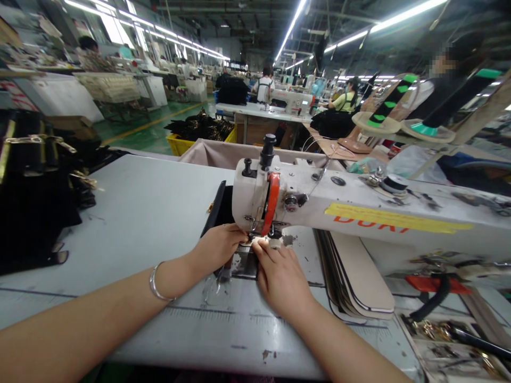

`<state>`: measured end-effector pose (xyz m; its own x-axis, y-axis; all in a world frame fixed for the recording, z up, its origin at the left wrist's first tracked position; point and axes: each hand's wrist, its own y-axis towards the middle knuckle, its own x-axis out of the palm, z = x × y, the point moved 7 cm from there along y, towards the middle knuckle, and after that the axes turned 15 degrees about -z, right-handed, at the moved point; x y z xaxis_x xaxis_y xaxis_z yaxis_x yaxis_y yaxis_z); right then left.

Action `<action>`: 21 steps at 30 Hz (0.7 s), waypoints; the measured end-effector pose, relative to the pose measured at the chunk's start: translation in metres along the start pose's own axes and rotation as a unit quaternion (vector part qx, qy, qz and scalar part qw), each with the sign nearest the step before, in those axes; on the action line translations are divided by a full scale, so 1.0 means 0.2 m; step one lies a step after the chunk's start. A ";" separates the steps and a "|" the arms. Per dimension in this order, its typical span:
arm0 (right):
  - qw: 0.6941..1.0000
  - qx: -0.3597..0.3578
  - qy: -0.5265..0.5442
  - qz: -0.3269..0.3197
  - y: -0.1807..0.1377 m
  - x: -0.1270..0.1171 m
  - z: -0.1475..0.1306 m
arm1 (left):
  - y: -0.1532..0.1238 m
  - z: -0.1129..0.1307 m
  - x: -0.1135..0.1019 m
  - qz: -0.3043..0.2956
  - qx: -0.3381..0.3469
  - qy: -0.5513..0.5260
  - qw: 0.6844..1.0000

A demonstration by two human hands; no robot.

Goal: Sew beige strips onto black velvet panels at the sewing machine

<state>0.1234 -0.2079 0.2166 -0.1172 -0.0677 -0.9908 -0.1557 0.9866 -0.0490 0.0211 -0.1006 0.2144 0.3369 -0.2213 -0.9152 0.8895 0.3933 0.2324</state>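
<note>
A white sewing machine (359, 210) with an orange guard stands on the grey table (136, 213). Both hands meet under its needle head. My left hand (219, 247), a silver bangle on its wrist, has its fingers curled on a black piece (220, 210) that runs back along the machine's left side. My right hand (279, 274) lies knuckles up just right of the needle, fingertips pressed down on the same black work at the lit needle plate. What lies under the fingertips is mostly hidden.
Black bags with gold fittings (35, 186) are piled at the table's left. A stack of beige flat pieces (359, 282) lies right of my right hand. Thread cones (391, 103) stand behind the machine. A yellow bin (187, 141) and other workers sit farther back.
</note>
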 end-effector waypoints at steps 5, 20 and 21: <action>1.000 -0.009 -0.001 0.010 -0.02 -0.02 -0.02 | -0.02 0.01 0.00 -0.009 0.010 -0.004 1.000; 0.988 0.099 0.003 0.116 -0.47 -0.38 0.13 | 0.04 -0.13 -0.05 0.006 -0.029 -0.037 0.999; 0.981 0.149 -0.022 0.125 -0.53 -0.41 0.20 | 0.06 -0.15 -0.07 0.010 -0.032 -0.041 0.999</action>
<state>0.1888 -0.3000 0.2977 -0.0711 0.1821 -0.9807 0.1669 0.9715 0.1683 0.0182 -0.0669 0.2195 0.3807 -0.2836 -0.8801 0.8616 0.4543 0.2263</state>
